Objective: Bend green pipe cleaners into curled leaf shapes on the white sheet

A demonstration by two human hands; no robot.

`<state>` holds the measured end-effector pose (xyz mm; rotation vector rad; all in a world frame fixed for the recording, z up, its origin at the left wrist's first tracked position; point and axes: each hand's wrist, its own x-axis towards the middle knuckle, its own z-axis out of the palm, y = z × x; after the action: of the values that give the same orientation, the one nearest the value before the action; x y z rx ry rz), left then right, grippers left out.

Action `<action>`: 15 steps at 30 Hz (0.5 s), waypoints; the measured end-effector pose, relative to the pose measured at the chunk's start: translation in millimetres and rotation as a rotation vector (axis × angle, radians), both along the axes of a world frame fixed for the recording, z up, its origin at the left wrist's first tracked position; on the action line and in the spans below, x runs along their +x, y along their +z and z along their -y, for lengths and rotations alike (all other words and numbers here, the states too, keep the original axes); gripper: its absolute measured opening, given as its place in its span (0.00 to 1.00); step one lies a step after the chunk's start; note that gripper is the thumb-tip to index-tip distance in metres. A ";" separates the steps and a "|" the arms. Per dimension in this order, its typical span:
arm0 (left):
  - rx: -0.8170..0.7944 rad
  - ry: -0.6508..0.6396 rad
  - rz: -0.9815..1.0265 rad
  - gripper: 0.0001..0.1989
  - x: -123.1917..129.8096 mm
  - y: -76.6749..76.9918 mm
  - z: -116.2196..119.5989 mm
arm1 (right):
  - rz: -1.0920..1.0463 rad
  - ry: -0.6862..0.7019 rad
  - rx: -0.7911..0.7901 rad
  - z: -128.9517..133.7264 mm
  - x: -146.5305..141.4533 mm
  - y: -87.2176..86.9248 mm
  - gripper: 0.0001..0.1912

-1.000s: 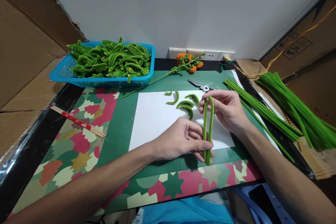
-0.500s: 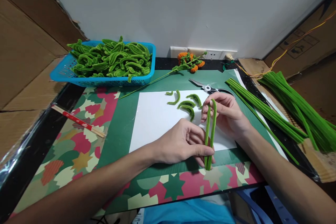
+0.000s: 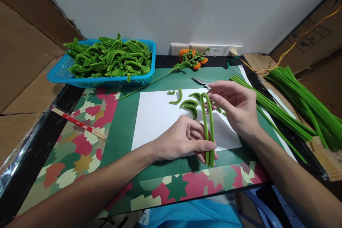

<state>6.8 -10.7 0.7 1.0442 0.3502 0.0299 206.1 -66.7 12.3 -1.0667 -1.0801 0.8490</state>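
A green pipe cleaner (image 3: 211,121), bent into a narrow upright loop, is pinched near its lower ends between the thumb and fingers of my left hand (image 3: 184,139). Its rounded top points away from me. My right hand (image 3: 235,105) is beside that top, thumb and index finger apart, with the other fingers curled partly behind the loop. Short curved green pieces (image 3: 190,103) lie on the white paper (image 3: 152,121) beyond my hands. Scissors (image 3: 200,82) rest behind my right hand, which hides their handles.
A blue basket (image 3: 139,77) heaped with green loops stands back left. An orange-and-green pipe-cleaner flower stem (image 3: 191,60) lies at the back. Chopsticks (image 3: 78,123) in a red wrapper lie left. Bundles of straight green pipe cleaners (image 3: 296,103) lie right, near yellow wires (image 3: 283,57).
My right hand has opened and drawn slightly up and right from the loop's top. The bent pipe cleaner, held in my left hand, now shows a rounded closed top.
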 end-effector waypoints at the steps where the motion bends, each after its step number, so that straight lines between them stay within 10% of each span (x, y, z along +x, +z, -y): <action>1: 0.004 0.002 0.002 0.14 0.1 0.2 0.2 | -0.039 0.031 -0.024 -1.2 1.7 -0.3 0.09; 15: 0.086 -0.029 0.025 0.13 -0.8 2.0 3.1 | -0.303 0.396 -0.141 -7.5 4.6 -5.9 0.10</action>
<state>6.1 -13.8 2.7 1.1329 0.3130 0.0320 210.8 -59.2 6.3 -0.8133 -0.9968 1.3743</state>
